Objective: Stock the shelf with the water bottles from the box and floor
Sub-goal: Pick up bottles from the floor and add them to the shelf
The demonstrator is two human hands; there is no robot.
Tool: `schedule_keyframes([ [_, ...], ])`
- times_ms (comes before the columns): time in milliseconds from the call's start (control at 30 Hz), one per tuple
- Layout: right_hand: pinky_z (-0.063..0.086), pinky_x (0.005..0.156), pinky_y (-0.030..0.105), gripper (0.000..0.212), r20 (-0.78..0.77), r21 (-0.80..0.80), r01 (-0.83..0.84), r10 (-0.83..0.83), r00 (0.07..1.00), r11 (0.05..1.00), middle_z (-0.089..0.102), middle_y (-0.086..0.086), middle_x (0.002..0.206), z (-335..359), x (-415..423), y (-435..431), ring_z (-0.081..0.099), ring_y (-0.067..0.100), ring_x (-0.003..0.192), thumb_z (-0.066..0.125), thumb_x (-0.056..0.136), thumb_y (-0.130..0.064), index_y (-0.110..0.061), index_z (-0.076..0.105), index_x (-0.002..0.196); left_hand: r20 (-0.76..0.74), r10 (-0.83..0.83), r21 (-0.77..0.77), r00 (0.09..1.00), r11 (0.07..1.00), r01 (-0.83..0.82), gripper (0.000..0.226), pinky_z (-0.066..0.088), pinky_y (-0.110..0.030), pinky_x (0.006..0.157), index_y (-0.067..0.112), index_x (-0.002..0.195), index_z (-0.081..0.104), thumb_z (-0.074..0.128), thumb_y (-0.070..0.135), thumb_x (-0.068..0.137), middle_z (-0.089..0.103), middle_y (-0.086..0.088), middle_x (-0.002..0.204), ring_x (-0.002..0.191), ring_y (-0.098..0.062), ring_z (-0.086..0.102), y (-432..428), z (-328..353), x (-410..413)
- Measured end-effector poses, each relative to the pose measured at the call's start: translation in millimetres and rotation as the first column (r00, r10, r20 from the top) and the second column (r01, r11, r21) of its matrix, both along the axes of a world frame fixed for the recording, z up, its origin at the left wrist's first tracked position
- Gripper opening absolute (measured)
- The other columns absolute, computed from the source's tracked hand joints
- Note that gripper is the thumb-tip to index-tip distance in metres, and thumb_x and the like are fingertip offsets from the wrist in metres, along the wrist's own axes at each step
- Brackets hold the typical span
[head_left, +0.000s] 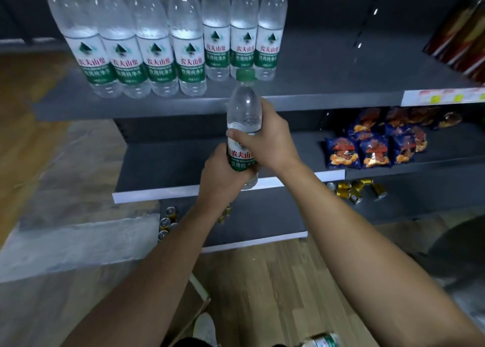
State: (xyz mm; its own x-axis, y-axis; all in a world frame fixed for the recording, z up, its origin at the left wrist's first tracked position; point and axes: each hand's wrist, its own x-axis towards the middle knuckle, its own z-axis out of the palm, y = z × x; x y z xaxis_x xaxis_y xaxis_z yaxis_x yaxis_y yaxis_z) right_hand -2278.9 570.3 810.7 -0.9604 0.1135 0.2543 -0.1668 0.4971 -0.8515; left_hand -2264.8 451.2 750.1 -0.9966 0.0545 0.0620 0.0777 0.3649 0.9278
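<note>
Upright green-capped water bottle [245, 110], left hand [220, 174] curled round its lower label, right hand [263, 139] wrapped just above, row of bottles [157, 57] on the shelf [315, 84] beyond both hands, another bottle [321, 341], seemingly on the floor, below them.

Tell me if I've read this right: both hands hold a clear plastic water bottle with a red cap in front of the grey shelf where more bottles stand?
Not quite: the cap is green, not red, as the head view shows. Otherwise yes: the left hand and right hand hold the clear plastic water bottle before the grey shelf where more bottles stand.
</note>
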Motion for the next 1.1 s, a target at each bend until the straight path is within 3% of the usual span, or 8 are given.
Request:
schedule_keyframes([
  [167,0.053,0.08,0.023,0.068,-0.04,0.031,0.036,-0.034,0.999,0.999,0.066,-0.001,0.113,21.2,-35.9,-21.4,0.062,0.01,0.098,0.085,0.072,-0.029,-0.015,0.051,0.129,-0.021,-0.062,-0.031,0.998,0.998,0.061,0.069,0.057,-0.042,0.08,0.032,0.109,0.055,0.076,0.066,0.052,0.068,0.013,0.103,0.092,-0.006,0.066,-28.5,16.7,-42.9],
  [300,0.047,0.072,0.007,0.071,-0.102,0.027,0.074,-0.071,0.992,0.997,0.064,-0.007,0.109,46.4,-55.6,-28.0,0.061,0.006,0.095,0.085,0.071,-0.029,-0.018,0.049,0.132,-0.122,-0.072,-0.071,0.99,0.995,0.063,0.069,0.056,-0.044,0.08,0.034,0.112,0.052,0.077,0.066,0.057,0.066,0.013,0.108,0.096,-0.009,0.065,-41.6,30.7,-70.2],
  [467,0.054,0.084,0.026,0.069,-0.165,0.028,0.084,-0.079,0.983,0.996,0.066,-0.006,0.111,67.7,-76.0,-33.6,0.064,0.008,0.099,0.085,0.071,-0.027,-0.017,0.05,0.129,-0.22,-0.079,-0.076,0.972,0.995,0.064,0.068,0.053,-0.042,0.085,0.031,0.12,0.052,0.079,0.057,0.063,0.063,0.014,0.112,0.098,-0.006,0.061,-49.7,50.3,-90.5],
  [667,0.05,0.084,0.021,0.075,-0.233,0.028,0.066,-0.058,0.971,0.997,0.064,-0.008,0.112,92.4,-95.4,-33.9,0.06,0.006,0.101,0.085,0.072,-0.029,-0.016,0.046,0.134,-0.277,-0.033,-0.071,0.96,0.997,0.014,0.066,0.054,-0.041,0.085,0.033,0.115,0.05,0.078,0.06,0.061,0.063,0.015,0.109,0.098,-0.007,0.062,-51.7,70.9,-110.0],
  [800,0.05,0.083,0.017,0.077,-0.261,0.033,0.056,-0.046,0.964,0.998,0.06,-0.01,0.111,108.2,-109.1,-34.0,0.057,0.004,0.101,0.085,0.071,-0.033,-0.018,0.045,0.135,-0.317,0.003,-0.117,0.948,0.992,-0.042,0.07,0.051,-0.042,0.09,0.025,0.126,0.049,0.08,0.049,0.069,0.058,0.013,0.11,0.104,-0.013,0.059,-48.4,86.7,-117.7],
  [900,0.051,0.091,0.027,0.076,-0.286,0.012,0.037,-0.032,0.958,0.999,0.061,-0.008,0.116,115.7,-117.3,-32.7,0.059,0.008,0.106,0.086,0.071,-0.031,-0.019,0.045,0.134,-0.329,0.03,-0.165,0.944,0.982,-0.089,0.067,0.05,-0.042,0.088,0.02,0.127,0.048,0.079,0.045,0.073,0.057,0.006,0.114,0.105,-0.016,0.057,-46.6,93.7,-121.3],
  [1000,0.05,0.091,0.026,0.075,-0.301,0.013,0.018,-0.013,0.954,1.0,0.06,-0.01,0.114,117.3,-124.4,-30.6,0.059,0.008,0.104,0.085,0.072,-0.029,-0.019,0.045,0.134,-0.344,0.072,-0.206,0.936,0.967,-0.15,0.062,0.05,-0.041,0.086,0.019,0.125,0.05,0.077,0.044,0.075,0.058,0.004,0.117,0.106,-0.016,0.056,-44.9,94.6,-125.3],
  [1100,0.052,0.093,0.034,0.073,-0.295,0.026,0.013,-0.004,0.956,1.0,0.06,-0.01,0.115,113.8,-132.4,-28.5,0.061,0.011,0.105,0.085,0.072,-0.032,-0.019,0.045,0.132,-0.355,0.105,-0.23,0.929,0.953,-0.195,0.062,0.05,-0.039,0.085,0.017,0.124,0.051,0.076,0.045,0.075,0.058,0.003,0.116,0.106,-0.016,0.056,-42.6,93.2,-128.5],
])
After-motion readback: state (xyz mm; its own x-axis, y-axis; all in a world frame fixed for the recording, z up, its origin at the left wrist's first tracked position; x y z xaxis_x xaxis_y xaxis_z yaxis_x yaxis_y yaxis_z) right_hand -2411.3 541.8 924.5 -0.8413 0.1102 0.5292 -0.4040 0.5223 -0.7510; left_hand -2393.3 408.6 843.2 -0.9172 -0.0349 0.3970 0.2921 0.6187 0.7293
